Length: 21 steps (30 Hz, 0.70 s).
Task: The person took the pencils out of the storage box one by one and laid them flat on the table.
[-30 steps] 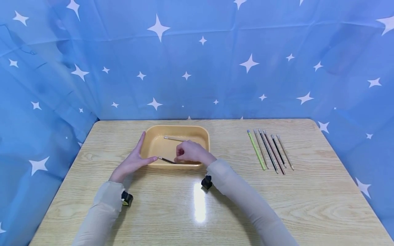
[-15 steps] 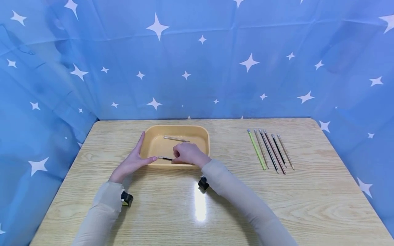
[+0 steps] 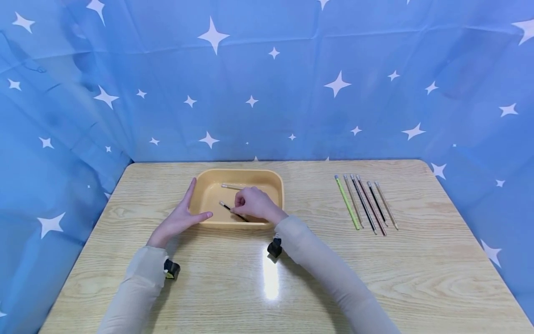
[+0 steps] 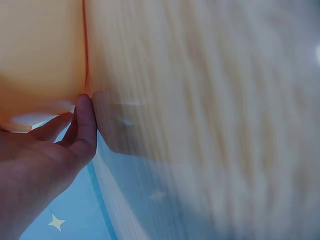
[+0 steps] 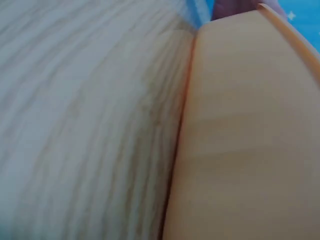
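Observation:
A tan plastic tray [image 3: 238, 226] stands on the table, left of the middle. My right hand [image 3: 256, 204] is inside it, pinching a dark pencil [image 3: 225, 206] between thumb and fingers. The pencil slants, its eraser end up and to the left. Beyond it in the tray lies a natural-wood pencil [image 3: 230, 187], partly covered by that hand. My left hand [image 3: 180, 220] spans the tray's left end, thumb along the near rim and fingers along the left side. In the left wrist view its fingers [image 4: 86, 122] rest against the tray's wall. The right wrist view shows mainly the tray's outer wall [image 5: 245, 125].
To the right, several pencils lie side by side on the wooden table [image 3: 438, 260], a lime-green pencil [image 3: 347, 202] leftmost and a natural-wood pencil [image 3: 386, 205] rightmost. A blue star-patterned cloth [image 3: 292, 93] hangs behind the table and at its sides.
My right hand has shifted slightly left and then up with the dark pencil, whose eraser end has moved right and away from the left thumb. The left hand stays in place.

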Each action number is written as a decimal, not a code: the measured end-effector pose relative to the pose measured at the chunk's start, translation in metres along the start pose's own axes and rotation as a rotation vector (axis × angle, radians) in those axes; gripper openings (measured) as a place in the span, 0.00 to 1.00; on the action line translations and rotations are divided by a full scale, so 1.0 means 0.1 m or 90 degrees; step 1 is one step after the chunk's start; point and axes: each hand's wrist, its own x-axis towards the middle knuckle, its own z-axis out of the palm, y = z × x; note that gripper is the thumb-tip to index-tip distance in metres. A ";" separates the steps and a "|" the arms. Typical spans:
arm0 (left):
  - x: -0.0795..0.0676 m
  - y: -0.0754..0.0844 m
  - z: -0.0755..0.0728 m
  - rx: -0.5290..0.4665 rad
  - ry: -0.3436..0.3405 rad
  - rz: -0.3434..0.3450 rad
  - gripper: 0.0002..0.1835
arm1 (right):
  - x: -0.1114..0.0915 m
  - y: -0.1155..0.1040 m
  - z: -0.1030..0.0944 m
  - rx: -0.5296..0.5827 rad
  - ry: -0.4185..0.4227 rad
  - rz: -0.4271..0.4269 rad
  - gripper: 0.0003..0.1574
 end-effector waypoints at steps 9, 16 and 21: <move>0.00 0.03 0.00 0.011 0.000 0.000 0.56 | -0.01 -0.02 0.05 -0.083 -0.067 0.017 0.14; -0.01 0.04 0.00 0.017 0.002 -0.013 0.56 | -0.01 -0.01 0.03 -0.058 -0.038 0.017 0.10; -0.01 0.02 0.00 0.013 0.001 -0.007 0.56 | -0.01 0.00 0.00 0.023 0.045 -0.040 0.07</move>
